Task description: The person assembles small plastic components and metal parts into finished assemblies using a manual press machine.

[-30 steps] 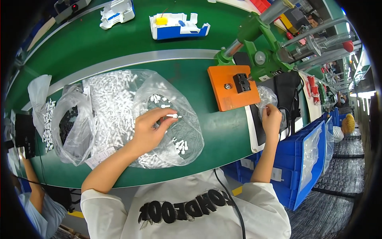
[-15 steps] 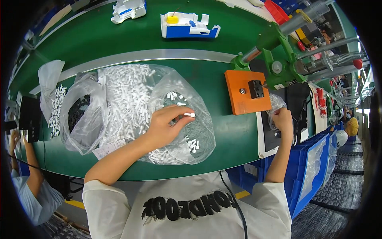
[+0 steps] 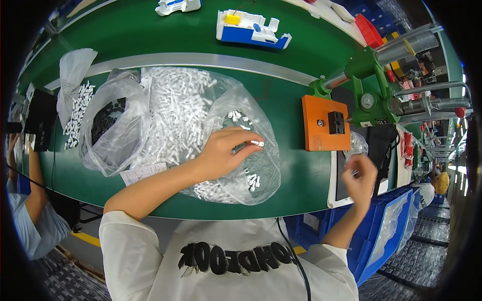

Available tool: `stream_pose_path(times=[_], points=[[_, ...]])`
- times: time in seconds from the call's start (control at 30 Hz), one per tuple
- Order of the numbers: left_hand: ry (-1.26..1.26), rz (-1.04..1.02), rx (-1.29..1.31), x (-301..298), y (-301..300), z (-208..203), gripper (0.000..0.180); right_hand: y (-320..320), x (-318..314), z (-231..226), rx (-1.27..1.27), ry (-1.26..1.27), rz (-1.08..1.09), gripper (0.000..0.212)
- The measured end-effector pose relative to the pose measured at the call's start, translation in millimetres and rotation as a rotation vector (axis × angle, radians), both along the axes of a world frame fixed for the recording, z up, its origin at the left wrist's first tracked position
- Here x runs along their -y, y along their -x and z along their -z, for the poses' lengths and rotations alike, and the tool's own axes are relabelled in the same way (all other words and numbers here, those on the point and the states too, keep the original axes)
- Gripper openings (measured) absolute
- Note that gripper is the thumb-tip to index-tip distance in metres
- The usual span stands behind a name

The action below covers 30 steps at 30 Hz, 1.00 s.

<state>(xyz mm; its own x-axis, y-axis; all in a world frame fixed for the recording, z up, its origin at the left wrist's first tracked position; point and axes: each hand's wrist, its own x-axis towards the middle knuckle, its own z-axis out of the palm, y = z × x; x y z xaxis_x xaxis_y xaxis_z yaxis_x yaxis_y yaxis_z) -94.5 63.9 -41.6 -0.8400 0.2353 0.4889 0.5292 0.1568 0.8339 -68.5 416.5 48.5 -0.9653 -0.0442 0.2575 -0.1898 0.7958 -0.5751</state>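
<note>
Between the thumb and fingers of my left hand (image 3: 223, 153) is a small white plastic part (image 3: 257, 143). This hand hovers over a large clear bag (image 3: 271, 170), with loose white parts (image 3: 252, 180) lying on it and a big heap of the same parts (image 3: 175, 115) to its left. My right hand (image 3: 361, 180) is closed in a pinch, slightly blurred, at the near side of a small clear bag (image 3: 357, 144). A tiny pale thing shows at its fingertips, too small to name.
A green hand press (image 3: 369, 100) with an orange base plate (image 3: 326, 140) and black block (image 3: 337, 123) stands at right. Left lies an opened bag of black parts (image 3: 108, 120). Blue-and-white housings (image 3: 253, 35) sit at the back. Blue crates (image 3: 381, 220) stand lower right. Another person's arm (image 3: 35, 175) is far left.
My right hand has pulled back toward me from the small clear bag, its fingers now pinched. My left hand still holds the white part. The whole view has shifted slightly.
</note>
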Motion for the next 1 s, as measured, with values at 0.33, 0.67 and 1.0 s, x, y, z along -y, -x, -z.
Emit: stream_pose_path(times=[0.33, 0.67, 1.0], points=[[0.052, -0.007, -0.075, -2.7, 1.7, 0.8, 0.015, 13.6, 147.8, 50.3, 0.030, 0.632, -0.371, 0.014], [0.069, -0.031, -0.117, 0.0, 0.2, 7.5, 0.014, 14.3, 158.6, 66.1, -0.064, 0.431, -0.382, 0.015], [0.060, -0.028, -0.186, -1.2, 2.8, 7.0, 0.014, 17.5, 162.7, 56.9, -0.198, 0.272, -0.388, 0.017]])
